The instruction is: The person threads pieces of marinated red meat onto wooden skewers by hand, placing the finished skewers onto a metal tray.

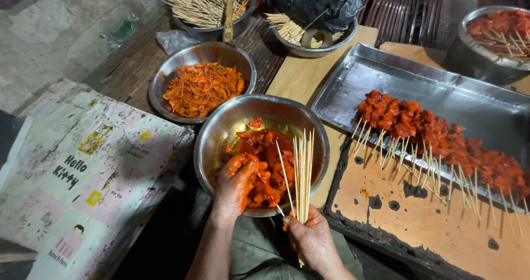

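Observation:
My left hand (232, 189), coated in orange-red sauce, reaches into a steel bowl (221, 126) and grips a piece of marinated red meat (265, 167). My right hand (312, 238) holds a bundle of thin bamboo skewers (301, 172) upright over the bowl's right rim. To the right, a steel tray (441, 89) holds a row of meat skewers (436, 134), their sticks pointing toward me.
A second bowl of orange strips (201, 88) sits behind. Two bowls at the back hold skewers (201, 4) and a black bag (317, 4). A bowl of skewered meat (497, 29) stands far right. Patterned cloth (83, 169) covers the left; a stained wooden board (419, 214) lies under the tray.

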